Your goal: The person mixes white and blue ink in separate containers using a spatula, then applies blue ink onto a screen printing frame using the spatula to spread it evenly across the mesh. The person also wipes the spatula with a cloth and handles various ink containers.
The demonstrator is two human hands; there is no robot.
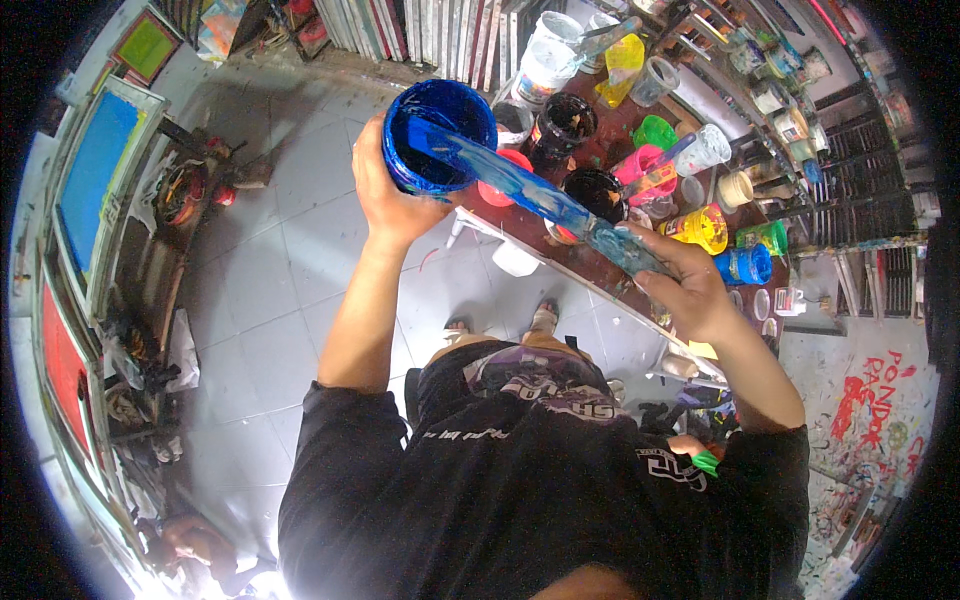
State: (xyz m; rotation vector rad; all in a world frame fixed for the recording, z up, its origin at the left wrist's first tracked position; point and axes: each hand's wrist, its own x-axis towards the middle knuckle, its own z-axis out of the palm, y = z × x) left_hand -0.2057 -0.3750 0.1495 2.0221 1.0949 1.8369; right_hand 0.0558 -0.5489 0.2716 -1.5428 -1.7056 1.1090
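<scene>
My left hand (387,205) grips a round tub of blue paint (402,172) by its side, fingers wrapped round it. The tub tilts so that its opening faces me. My right hand (690,285) is closed on the handle end of a long flat paint stick (535,190), smeared with blue. The stick slants up to the left, and its far end lies inside the tub's mouth. Beneath the stick, a black-stained tub (572,128) and a pink tub (637,163) stand on a brown table (622,283). Nearest my right hand are a yellow tub (703,228) and another blue tub (742,266).
White buckets (545,72) and a green tub (768,238) share the table. Racks of jars (792,125) line the right. Upright frames (465,40) stand at the back. A blue-panelled frame (100,180) and a red one (62,355) lean at left, beyond the tiled floor (300,250).
</scene>
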